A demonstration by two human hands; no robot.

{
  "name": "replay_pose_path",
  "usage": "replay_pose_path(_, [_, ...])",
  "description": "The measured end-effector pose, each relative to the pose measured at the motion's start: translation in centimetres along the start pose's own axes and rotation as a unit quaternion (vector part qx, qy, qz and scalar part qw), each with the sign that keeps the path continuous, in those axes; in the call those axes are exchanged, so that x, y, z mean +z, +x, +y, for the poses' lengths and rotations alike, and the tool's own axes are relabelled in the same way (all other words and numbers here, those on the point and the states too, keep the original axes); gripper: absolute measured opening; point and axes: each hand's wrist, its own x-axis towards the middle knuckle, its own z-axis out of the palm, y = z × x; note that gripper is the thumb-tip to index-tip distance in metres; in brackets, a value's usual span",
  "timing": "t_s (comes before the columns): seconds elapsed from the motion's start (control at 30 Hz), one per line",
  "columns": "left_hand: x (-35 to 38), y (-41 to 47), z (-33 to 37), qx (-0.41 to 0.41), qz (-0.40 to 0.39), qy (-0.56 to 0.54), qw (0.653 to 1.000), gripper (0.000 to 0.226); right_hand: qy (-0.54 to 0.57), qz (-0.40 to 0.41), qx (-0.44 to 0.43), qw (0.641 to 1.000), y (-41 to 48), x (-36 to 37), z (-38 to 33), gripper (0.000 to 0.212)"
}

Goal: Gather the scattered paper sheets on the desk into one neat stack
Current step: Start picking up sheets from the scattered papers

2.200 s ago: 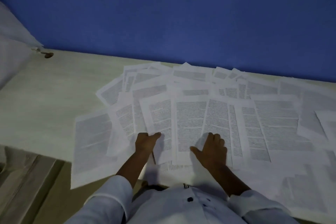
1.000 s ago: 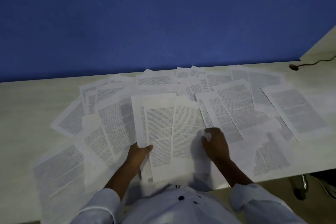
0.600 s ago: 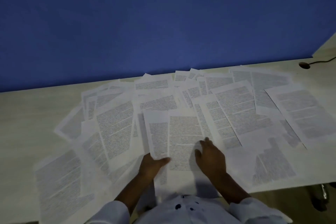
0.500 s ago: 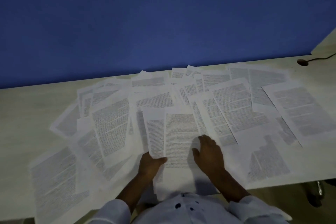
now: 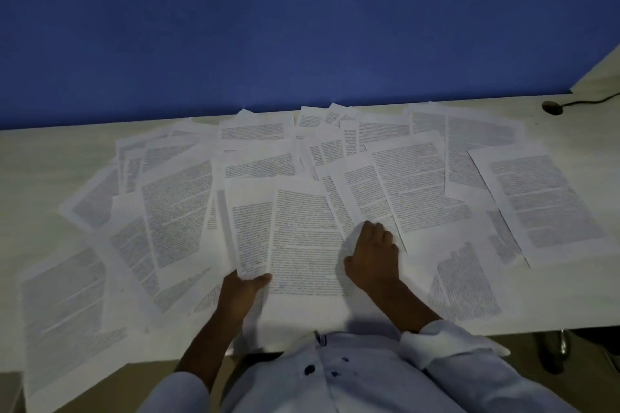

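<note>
White printed sheets (image 5: 416, 188) are fanned, overlapping, across the counter (image 5: 40, 161). One sheet (image 5: 250, 228) is pinched by the left hand (image 5: 241, 288); another (image 5: 303, 245) is pressed flat by the right hand (image 5: 372, 255).

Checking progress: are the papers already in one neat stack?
No, the papers lie spread and overlapping across the desk, with both hands among them.

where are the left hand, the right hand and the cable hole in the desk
left hand (image 5: 243, 288), head view, back of the hand
right hand (image 5: 374, 256), head view, back of the hand
cable hole (image 5: 552, 107), head view, middle of the dark opening
</note>
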Motion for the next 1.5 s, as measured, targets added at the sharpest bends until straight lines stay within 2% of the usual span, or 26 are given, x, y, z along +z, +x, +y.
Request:
replay_pose_path(0.1, [0.1, -0.4, 0.2, 0.002, 0.000, 0.003, 1.000, 0.050, -0.001, -0.070, -0.003, 0.998, -0.7, 0.2, 1.1, 0.097])
replay_pose_path(0.2, [0.3, -0.5, 0.4, 0.001, 0.017, 0.004, 1.000, 0.051, -0.017, -0.054, -0.025, 0.998, -1.3, 0.6, 2.2, 0.103])
replay_pose_path(0.27, [0.4, -0.6, 0.4, -0.003, 0.018, 0.010, 1.000, 0.052, -0.044, -0.038, -0.030, 0.998, -1.0, 0.5, 2.6, 0.099])
replay_pose_path(0.37, [0.3, -0.6, 0.3, -0.010, 0.012, 0.022, 1.000, 0.051, -0.071, -0.023, -0.032, 0.997, -0.6, 0.6, 2.5, 0.085])
replay_pose_path(0.5, [-0.2, -0.5, 0.3, -0.025, 0.009, 0.036, 0.999, 0.049, 0.040, 0.055, -0.069, 0.995, -0.9, 1.1, 3.5, 0.035])
replay_pose_path(0.57, [-0.3, -0.5, 0.4, -0.032, 0.010, 0.050, 0.998, 0.046, 0.089, 0.085, -0.059, 0.991, -0.9, 0.6, 4.5, 0.018])
replay_pose_path(0.63, [-0.4, -0.5, 0.4, -0.035, 0.004, 0.049, 0.998, 0.043, 0.132, 0.094, -0.046, 0.986, -0.9, 0.1, 5.1, 0.011])
replay_pose_path(0.7, [-0.4, -0.4, 0.4, -0.035, -0.005, 0.036, 0.999, 0.040, 0.160, 0.083, -0.061, 0.982, -0.9, -0.5, 4.7, 0.012])
replay_pose_path(0.83, [-0.1, -0.5, 0.8, -0.045, -0.008, 0.001, 0.999, 0.038, 0.199, -0.006, -0.119, 0.973, -1.4, -1.7, 1.0, 0.015])
replay_pose_path(0.9, [0.0, -0.6, 1.3, -0.056, 0.004, 0.003, 0.998, 0.054, 0.249, -0.103, -0.128, 0.954, -2.2, -1.4, -1.6, 0.015])
replay_pose_path(0.93, [0.2, -0.7, 1.5, -0.057, 0.004, 0.003, 0.998, 0.065, 0.299, -0.176, -0.121, 0.930, -2.8, -1.2, -2.8, 0.020])
replay_pose_path(1.0, [0.6, -0.9, 1.6, -0.040, 0.003, 0.017, 0.999, 0.074, 0.383, -0.314, -0.105, 0.862, -3.8, -0.9, -4.7, 0.058])
replay_pose_path(1.03, [0.9, -1.1, 1.6, -0.019, 0.000, 0.026, 0.999, 0.065, 0.389, -0.343, -0.111, 0.848, -4.2, -0.8, -5.2, 0.071])
replay_pose_path(1.07, [1.0, -1.2, 1.6, -0.001, -0.001, 0.034, 0.999, 0.051, 0.388, -0.345, -0.121, 0.846, -4.4, -0.7, -5.2, 0.074])
replay_pose_path(1.1, [1.1, -1.1, 1.4, 0.006, -0.004, 0.044, 0.999, 0.042, 0.391, -0.328, -0.126, 0.851, -4.1, -0.6, -4.9, 0.064])
replay_pose_path(1.2, [0.7, -0.8, 1.0, 0.006, -0.009, 0.049, 0.999, 0.043, 0.456, -0.212, -0.098, 0.859, -2.3, -1.0, -2.7, 0.007])
replay_pose_path(1.27, [0.0, -0.6, 0.7, -0.004, -0.010, 0.014, 1.000, 0.046, 0.480, -0.081, -0.023, 0.873, -1.0, -1.5, -0.6, 0.017])
replay_pose_path(1.3, [-0.4, -0.5, 0.5, -0.012, -0.011, -0.002, 1.000, 0.047, 0.465, -0.001, 0.010, 0.885, -0.5, -1.8, 0.6, 0.014])
replay_pose_path(1.33, [-0.8, -0.6, 0.4, -0.013, -0.017, -0.016, 1.000, 0.046, 0.424, 0.061, 0.030, 0.903, 0.1, -1.7, 2.2, 0.009])
replay_pose_path(1.37, [-1.0, -0.7, 0.3, -0.016, -0.023, -0.027, 0.999, 0.045, 0.365, 0.095, 0.042, 0.925, 0.5, -1.9, 3.5, 0.015])
replay_pose_path(1.43, [-1.4, -0.6, 0.1, -0.020, -0.040, -0.041, 0.998, 0.042, 0.235, 0.056, 0.062, 0.968, 1.4, -1.6, 5.5, 0.049])
replay_pose_path(1.47, [-1.4, -0.6, 0.2, -0.021, -0.051, -0.041, 0.998, 0.041, 0.184, 0.033, 0.075, 0.980, 1.5, -1.4, 6.0, 0.056])
replay_pose_path(1.5, [-1.2, -0.5, 0.4, -0.024, -0.064, -0.039, 0.997, 0.040, 0.159, 0.021, 0.088, 0.983, 1.5, -1.3, 6.0, 0.054])
